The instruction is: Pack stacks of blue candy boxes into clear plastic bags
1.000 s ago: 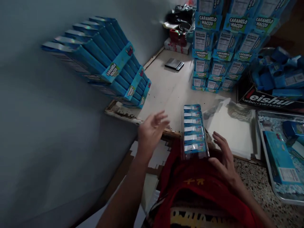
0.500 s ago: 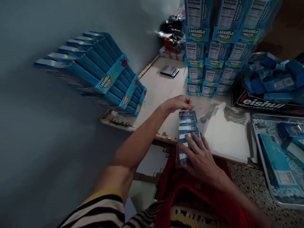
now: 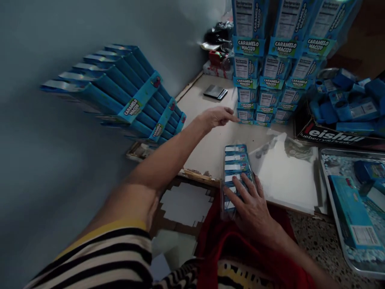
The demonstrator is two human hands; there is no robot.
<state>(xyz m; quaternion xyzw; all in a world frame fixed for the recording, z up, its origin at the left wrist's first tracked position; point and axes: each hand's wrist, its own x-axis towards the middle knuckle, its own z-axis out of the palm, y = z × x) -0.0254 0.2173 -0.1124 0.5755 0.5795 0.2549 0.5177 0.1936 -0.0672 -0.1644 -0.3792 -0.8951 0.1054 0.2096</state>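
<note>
A clear-wrapped pack of small blue candy boxes (image 3: 235,158) lies at the table's front edge, its near end against my red apron (image 3: 210,237). My right hand (image 3: 251,202) holds this pack from above, fingers spread over its near half; the thumb is hidden. Beyond the pack, my left hand (image 3: 219,117) is raised off it, index finger stretched to the right and the other fingers curled. Its fingertip is beside the lowest boxes of the stacked "Caramelo Macizo" packs (image 3: 246,105); whether it touches them I cannot tell. I see nothing in that hand.
More stacked blue packs (image 3: 132,106) lean by the wall at left. A small scale (image 3: 215,92) sits behind my left hand. At right are a white sheet under plastic (image 3: 288,172), a carton (image 3: 331,134) heaped with blue boxes, and a metal tray (image 3: 337,224) with pale blue candies and boxes.
My left hand has left the far end of the pack and moved up and away, its index finger now extended. My right hand stays on the pack, which sits slightly closer to me.
</note>
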